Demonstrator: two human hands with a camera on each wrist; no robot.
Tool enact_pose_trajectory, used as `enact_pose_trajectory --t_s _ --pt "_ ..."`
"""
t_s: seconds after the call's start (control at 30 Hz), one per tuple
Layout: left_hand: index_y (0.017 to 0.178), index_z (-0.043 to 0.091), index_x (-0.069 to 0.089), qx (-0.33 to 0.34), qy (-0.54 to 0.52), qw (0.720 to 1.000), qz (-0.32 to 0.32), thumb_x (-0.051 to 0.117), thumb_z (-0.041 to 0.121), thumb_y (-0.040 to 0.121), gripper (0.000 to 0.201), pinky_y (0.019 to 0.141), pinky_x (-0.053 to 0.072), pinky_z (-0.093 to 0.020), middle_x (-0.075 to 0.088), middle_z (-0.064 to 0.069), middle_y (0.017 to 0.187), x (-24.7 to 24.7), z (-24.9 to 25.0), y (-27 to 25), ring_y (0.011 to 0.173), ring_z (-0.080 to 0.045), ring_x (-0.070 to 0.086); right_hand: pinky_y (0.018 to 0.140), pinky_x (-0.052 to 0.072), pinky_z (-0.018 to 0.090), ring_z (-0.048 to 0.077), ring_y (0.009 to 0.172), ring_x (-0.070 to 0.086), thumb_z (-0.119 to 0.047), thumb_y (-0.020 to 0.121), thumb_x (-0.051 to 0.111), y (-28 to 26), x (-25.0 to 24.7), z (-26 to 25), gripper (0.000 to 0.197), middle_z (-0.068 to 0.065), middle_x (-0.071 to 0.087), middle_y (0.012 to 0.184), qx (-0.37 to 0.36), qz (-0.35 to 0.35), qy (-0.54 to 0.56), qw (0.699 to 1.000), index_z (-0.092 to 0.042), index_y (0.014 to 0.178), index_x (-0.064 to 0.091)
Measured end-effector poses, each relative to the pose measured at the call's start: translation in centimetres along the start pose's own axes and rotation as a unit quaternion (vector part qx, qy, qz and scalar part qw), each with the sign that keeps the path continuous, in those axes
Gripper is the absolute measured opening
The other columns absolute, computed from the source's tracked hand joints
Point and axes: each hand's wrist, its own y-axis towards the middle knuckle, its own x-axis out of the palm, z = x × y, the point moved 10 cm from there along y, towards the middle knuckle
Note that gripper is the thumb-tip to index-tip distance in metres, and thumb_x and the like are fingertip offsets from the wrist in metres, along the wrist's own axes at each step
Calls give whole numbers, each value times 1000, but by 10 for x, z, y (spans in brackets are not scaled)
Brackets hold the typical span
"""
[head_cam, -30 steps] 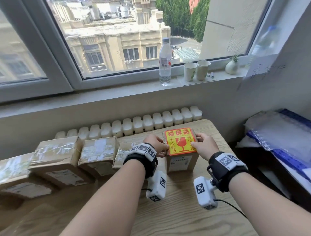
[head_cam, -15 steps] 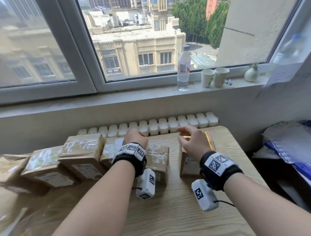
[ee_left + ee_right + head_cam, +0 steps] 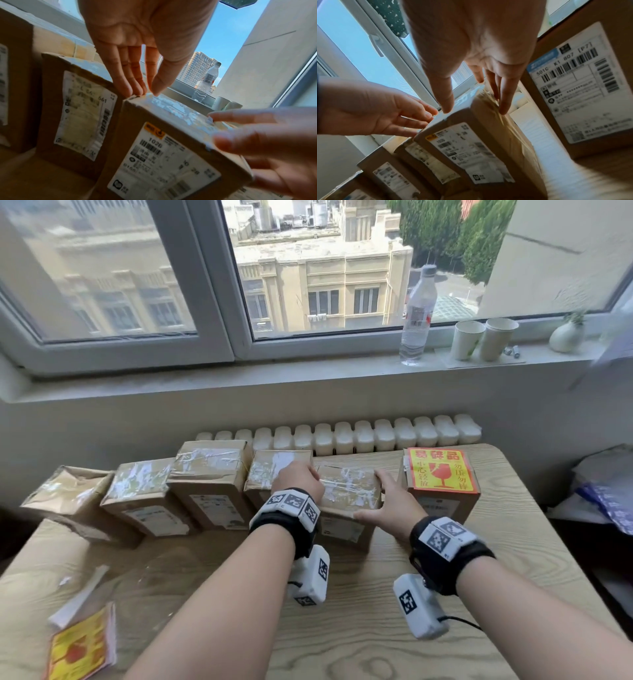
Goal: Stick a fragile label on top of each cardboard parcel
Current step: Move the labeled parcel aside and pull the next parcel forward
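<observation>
Labels (image 3: 80, 642) lie nearest, a small stack of yellow-and-red fragile stickers at the near left corner of the wooden table (image 3: 359, 645), with a white strip of backing paper (image 3: 77, 597) just beyond them. Further in, both forearms reach forward, each wrist strapped with a black band carrying a white marked camera block.

Both hands meet on one taped parcel (image 3: 347, 491) in the row. The left hand (image 3: 301, 479) sits at its left top edge, fingers (image 3: 130, 75) straight and held together, tips touching the top corner, thumb resting on the shiny tape. The right hand (image 3: 394, 505) spreads over the right near corner, thumb (image 3: 444, 94) on the front top edge and fingers (image 3: 504, 97) laid down the right side, so the box is clasped between the two hands rather than wrapped by either. Its top is bare of any sticker; a white shipping slip faces the near side.

Just to the right, apart from that box, stands the labelled parcel (image 3: 442, 501), its top covered by a fragile label (image 3: 442, 470). To the left, four more brown parcels (image 3: 212, 477) stand side by side, tops taped and unlabelled.

Behind the row runs a white radiator (image 3: 342, 436). On the windowsill (image 3: 239, 378) stand a water bottle (image 3: 416, 316), two paper cups (image 3: 483, 338) and a small white vase (image 3: 565, 335).
</observation>
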Motion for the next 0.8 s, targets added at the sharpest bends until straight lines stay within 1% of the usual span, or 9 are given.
enact_pose_trajectory --t_s 0.1,0.2,0.33,0.4,0.47,0.57,0.67,0.73,0.8 --pt "99 25 70 3 -28 999 -23 63 13 84 20 79 53 -28 70 0 104 2 -6 -5 97 -20 65 107 38 33 21 135 38 -33 61 88 -5 9 -2 121 3 31 152 0 -24 -34 999 -21 152 8" --pt "100 22 72 10 -39 998 -41 65 11 82 22 86 54 -31 67 3 100 6 -12 -11 98 -19 64 105 43 37 20 139 33 -26 61 87 -12 13 -3 125 1 14 158 -1 -24 -109 994 -26 152 1" --pt "99 21 73 16 -59 996 -64 66 12 78 24 92 54 -32 71 2 103 8 -26 -21 99 -17 64 104 43 34 18 134 38 -30 63 84 -28 17 -8 117 -1 23 153 -9 -17 -136 990 -19 152 8" --pt "90 24 72 11 -83 994 -75 64 9 76 22 91 54 -32 71 2 102 6 -37 -27 97 -17 65 108 39 35 18 136 36 -33 61 83 -37 19 -12 116 1 26 153 -7 -20 -124 992 -15 151 12" --pt "79 26 68 3 -126 988 -86 62 5 74 23 87 58 -37 71 -3 100 1 -50 -31 94 -21 67 105 41 35 19 128 43 -32 60 83 -45 19 -19 106 3 37 146 -10 -15 -106 994 -14 146 23" --pt "97 15 69 1 -176 978 -114 63 1 78 24 74 60 -36 70 -9 95 -10 -67 -39 83 -21 67 106 39 30 18 126 43 -26 60 83 -54 24 -33 103 2 40 143 -19 -29 -79 996 -14 146 27" --pt "112 13 63 9 -186 975 -124 66 18 87 26 58 55 -25 68 -4 95 -26 -86 -47 75 -13 65 107 37 28 18 130 41 -21 61 84 -61 36 -50 106 3 37 147 -26 -50 -63 996 -14 148 24" --pt "117 14 60 1 -186 973 -136 65 23 89 30 55 54 -22 66 -3 98 -31 -101 -51 75 -10 63 105 39 27 19 128 44 -19 60 85 -63 49 -62 107 4 40 146 -30 -62 -54 996 -14 148 24" --pt "119 12 60 -14 -183 973 -142 67 21 88 33 59 57 -25 64 -3 91 -35 -118 -53 71 -10 61 99 40 23 19 125 46 -18 59 85 -65 66 -75 107 3 42 144 -35 -72 -54 995 -14 148 25"
